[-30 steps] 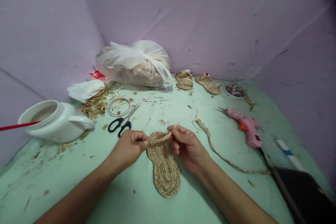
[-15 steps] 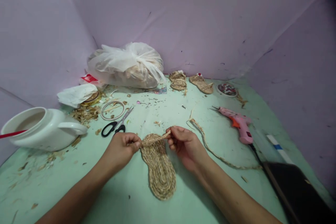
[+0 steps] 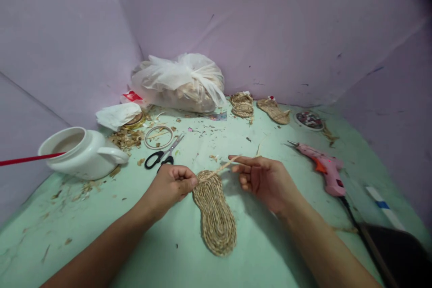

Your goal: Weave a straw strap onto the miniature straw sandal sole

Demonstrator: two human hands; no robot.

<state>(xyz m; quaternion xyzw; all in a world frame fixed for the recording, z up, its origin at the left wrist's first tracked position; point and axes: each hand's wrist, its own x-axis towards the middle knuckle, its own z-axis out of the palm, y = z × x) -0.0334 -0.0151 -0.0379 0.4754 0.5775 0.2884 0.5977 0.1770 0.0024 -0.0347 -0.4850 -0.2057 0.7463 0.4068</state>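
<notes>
A foot-shaped woven straw sole (image 3: 218, 216) lies flat on the table between my hands. My left hand (image 3: 177, 182) pinches a braided straw cord at the sole's upper left edge. From there the cord (image 3: 221, 168) runs across the sole's top end and up to the right. My right hand (image 3: 265, 180) is beside the sole with its fingers extended and apart. The cord meets its index fingertip, and a thin loose strand shows just beyond that hand. How the cord passes behind the fingers is hidden.
Black-handled scissors (image 3: 165, 153) and a tape ring (image 3: 158, 137) lie left of centre. A white pitcher (image 3: 83, 157) stands at left. Behind are a plastic bag (image 3: 178, 85), small straw slippers (image 3: 242, 105) and a bowl of beads (image 3: 309, 120). A pink glue gun (image 3: 324, 164) lies right.
My right hand has moved away from the sole and its fingers have opened from a pinch on the cord. My left hand still pinches at the edge. The whole view has shifted slightly.
</notes>
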